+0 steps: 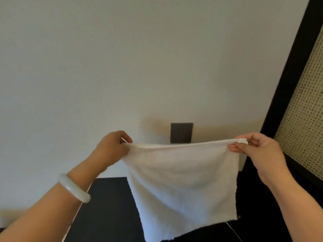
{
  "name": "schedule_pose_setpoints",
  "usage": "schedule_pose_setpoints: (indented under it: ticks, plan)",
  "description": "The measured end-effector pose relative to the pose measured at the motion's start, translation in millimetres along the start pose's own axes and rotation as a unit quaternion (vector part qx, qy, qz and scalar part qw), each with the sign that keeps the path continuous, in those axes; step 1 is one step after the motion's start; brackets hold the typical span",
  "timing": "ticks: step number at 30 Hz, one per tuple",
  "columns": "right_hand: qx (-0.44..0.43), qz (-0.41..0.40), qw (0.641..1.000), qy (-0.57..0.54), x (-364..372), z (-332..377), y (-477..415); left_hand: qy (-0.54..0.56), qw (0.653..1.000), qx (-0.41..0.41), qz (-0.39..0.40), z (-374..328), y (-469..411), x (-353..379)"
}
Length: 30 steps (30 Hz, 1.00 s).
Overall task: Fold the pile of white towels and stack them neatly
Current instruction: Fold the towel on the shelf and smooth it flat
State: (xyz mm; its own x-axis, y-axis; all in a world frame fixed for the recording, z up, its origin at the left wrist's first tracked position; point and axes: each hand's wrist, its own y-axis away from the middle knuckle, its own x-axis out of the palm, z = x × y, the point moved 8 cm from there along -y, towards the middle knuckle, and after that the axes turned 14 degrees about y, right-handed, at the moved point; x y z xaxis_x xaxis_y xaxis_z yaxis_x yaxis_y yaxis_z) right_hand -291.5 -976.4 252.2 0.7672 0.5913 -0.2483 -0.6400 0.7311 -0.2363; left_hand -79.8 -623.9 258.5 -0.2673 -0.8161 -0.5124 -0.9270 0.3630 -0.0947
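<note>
The soft white square towel [181, 186] hangs up in the air in front of the pale wall [122, 67], above the dark flat surface [108, 206]. It could slip. Each hand holds only a small bit of a top corner, so a quick tug or shake could pull a corner free, and that side would then flop down. The top edge looks like two layers held together at the right corner. If those layers slide apart, the fold could come out crooked and the stack would not look neat. The bottom edge hangs a bit slanted too, lower on the left, so the sides may not line up when it is laid down.

The left hand [113, 147], with a smooth white bangle [75, 188] on its wrist, has its fingers curled tight around the left top corner. The right hand [258, 147] pinches the right top corner between thumb and fingers. Both hands pull the top edge almost straight between them. The rest of the towels and the stack are not in view.
</note>
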Motion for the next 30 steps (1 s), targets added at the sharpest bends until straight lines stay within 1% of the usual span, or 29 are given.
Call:
schedule_pose_setpoints:
  ticks: [1,3,4,6,8,10,12,14,15,19,22,24,26,30]
  plan:
    - [-0.014,0.006,1.000,0.008,-1.6,12.0,-0.6,-0.052,0.998,0.017,-0.022,-11.1,0.3,-16.2]
    - [-0.034,0.024,0.999,0.028,-1.6,32.7,2.4,-0.092,0.994,0.032,-0.043,-29.4,2.6,-39.7]
    - [-0.040,0.034,0.997,0.048,-0.5,40.5,4.9,-0.100,0.994,0.033,-0.033,-36.5,5.4,-45.9]
    - [-0.043,0.055,0.994,0.085,1.8,48.6,9.8,-0.108,0.994,0.027,0.024,-44.8,13.6,-46.0]
    - [-0.035,0.072,0.992,0.095,1.9,48.3,14.7,-0.103,0.992,0.013,0.069,-44.8,24.6,-42.7]
    - [-0.026,0.080,0.992,0.089,0.5,46.7,18.8,-0.096,0.993,0.007,0.069,-42.9,31.4,-48.0]
    - [-0.023,0.080,0.993,0.084,-2.8,48.6,22.7,-0.066,0.997,0.021,0.040,-48.3,34.7,-60.4]
    - [-0.031,0.068,0.995,0.064,-9.2,56.2,24.1,0.010,0.999,0.031,0.014,-55.0,32.5,-74.9]
    - [-0.031,0.066,0.996,0.054,-11.5,59.5,22.8,0.042,0.999,0.024,0.016,-55.9,30.1,-79.9]
    - [0.017,0.107,0.992,0.069,-0.6,43.4,14.0,0.066,0.992,-0.070,0.083,-36.9,20.1,-72.7]
    - [0.054,0.132,0.987,0.070,15.4,21.7,4.9,0.143,0.976,-0.146,0.075,-21.3,9.4,-64.5]
    - [0.063,0.138,0.987,0.049,23.3,17.4,-0.2,0.202,0.964,-0.163,0.059,-19.2,2.0,-59.9]
    - [0.054,0.131,0.990,0.024,26.6,23.8,-6.8,0.229,0.962,-0.144,0.034,-26.5,-5.9,-62.8]
    - [-0.016,0.086,0.996,-0.017,13.3,56.5,-13.1,0.249,0.967,-0.049,-0.014,-60.0,-5.4,-86.8]
